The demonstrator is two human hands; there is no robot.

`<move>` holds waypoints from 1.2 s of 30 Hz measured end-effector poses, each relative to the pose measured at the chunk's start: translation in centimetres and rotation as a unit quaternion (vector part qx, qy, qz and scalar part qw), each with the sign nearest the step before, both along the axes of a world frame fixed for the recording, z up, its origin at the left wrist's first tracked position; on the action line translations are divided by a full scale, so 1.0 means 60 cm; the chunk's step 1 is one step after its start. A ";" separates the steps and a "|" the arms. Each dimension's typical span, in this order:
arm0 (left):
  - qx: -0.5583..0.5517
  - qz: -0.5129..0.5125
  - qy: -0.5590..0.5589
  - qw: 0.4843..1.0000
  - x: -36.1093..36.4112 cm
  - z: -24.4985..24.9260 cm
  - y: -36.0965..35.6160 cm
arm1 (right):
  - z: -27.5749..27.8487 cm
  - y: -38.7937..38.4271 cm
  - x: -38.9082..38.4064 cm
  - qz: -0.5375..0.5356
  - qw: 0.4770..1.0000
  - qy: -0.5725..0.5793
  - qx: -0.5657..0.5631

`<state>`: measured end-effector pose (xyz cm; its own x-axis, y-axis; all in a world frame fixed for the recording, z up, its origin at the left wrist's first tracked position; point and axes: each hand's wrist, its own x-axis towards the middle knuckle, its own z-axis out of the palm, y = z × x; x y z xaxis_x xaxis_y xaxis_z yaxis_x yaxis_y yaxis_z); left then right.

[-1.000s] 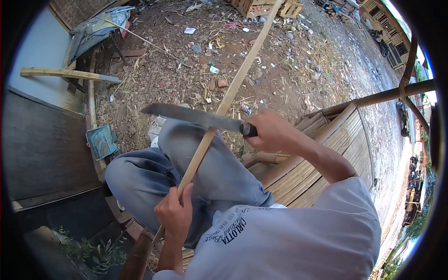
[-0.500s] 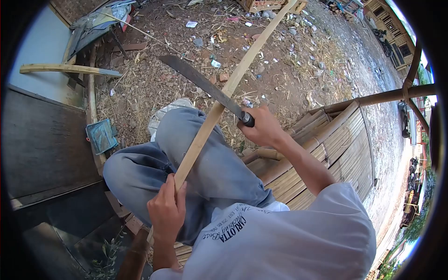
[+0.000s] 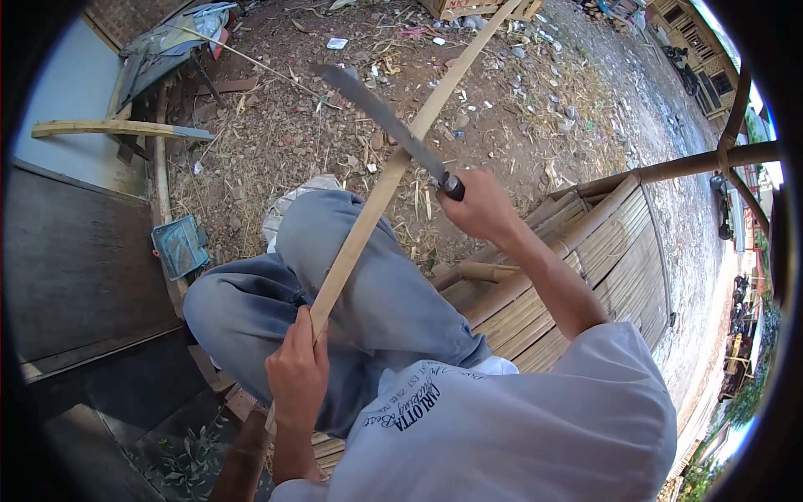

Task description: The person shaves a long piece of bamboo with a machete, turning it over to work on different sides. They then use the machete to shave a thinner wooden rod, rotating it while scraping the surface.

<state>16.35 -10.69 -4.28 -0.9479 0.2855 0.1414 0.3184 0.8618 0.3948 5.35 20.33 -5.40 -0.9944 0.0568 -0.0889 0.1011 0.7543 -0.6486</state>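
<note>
A long, pale bamboo strip (image 3: 358, 240) slants across my raised knees, from low on the left up past the top edge of the view. My left hand (image 3: 298, 368) is closed around its lower part, near my lap. In my right hand (image 3: 480, 205) is the dark handle of a machete (image 3: 374, 109). The blade, slightly blurred, lies crosswise over the strip beyond my knees, its tip pointing to the upper left.
I sit on a slatted bamboo bench (image 3: 585, 272), which extends to the right. Littered bare ground (image 3: 276, 159) lies ahead. At the left are a blue plastic basket (image 3: 180, 245), a dark board wall (image 3: 84, 259) and a jutting wooden piece (image 3: 117, 127). A crate (image 3: 456, 8) stands at the top.
My right hand and the machete have moved a little up and to the right, farther along the strip. My left hand stays nearly in place on the strip.
</note>
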 end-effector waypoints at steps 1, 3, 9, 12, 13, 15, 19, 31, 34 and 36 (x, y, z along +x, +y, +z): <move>-0.019 0.007 -0.002 1.000 0.000 0.005 0.005 | 0.000 0.014 -0.018 -0.032 0.999 -0.017 -0.002; -0.035 0.017 0.002 0.999 -0.004 0.002 0.008 | 0.008 0.002 -0.003 0.025 1.000 0.004 -0.008; -0.009 0.008 0.002 1.000 0.006 -0.011 -0.004 | -0.005 0.026 -0.029 -0.009 0.999 -0.035 0.023; -0.030 0.018 0.030 0.999 0.001 -0.014 -0.002 | 0.009 0.043 -0.041 -0.007 0.999 -0.005 0.044; -0.011 0.013 0.031 0.999 0.000 -0.019 -0.006 | 0.017 0.015 -0.014 0.061 0.998 0.007 0.012; 0.004 0.003 0.030 1.000 0.003 -0.019 -0.010 | 0.002 -0.014 0.026 0.146 0.988 0.033 0.023; -0.012 0.020 0.004 1.000 0.019 0.003 -0.014 | -0.001 0.042 -0.045 0.063 0.998 -0.010 0.029; -0.041 0.072 -0.038 0.996 0.085 0.022 -0.057 | -0.018 0.055 -0.073 -0.039 0.998 -0.048 -0.006; -0.024 0.073 -0.044 0.996 0.080 0.008 -0.062 | 0.016 0.000 -0.007 0.095 0.995 -0.032 0.022; -0.016 0.064 -0.052 0.996 0.074 0.005 -0.064 | -0.009 -0.014 0.010 0.192 0.981 -0.005 -0.026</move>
<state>20.80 -14.56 -3.97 -0.9859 0.1639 0.0333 0.1638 0.9058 0.3908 5.98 19.48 -5.92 -0.9409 -0.3263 -0.0910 -0.1775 0.7038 -0.6879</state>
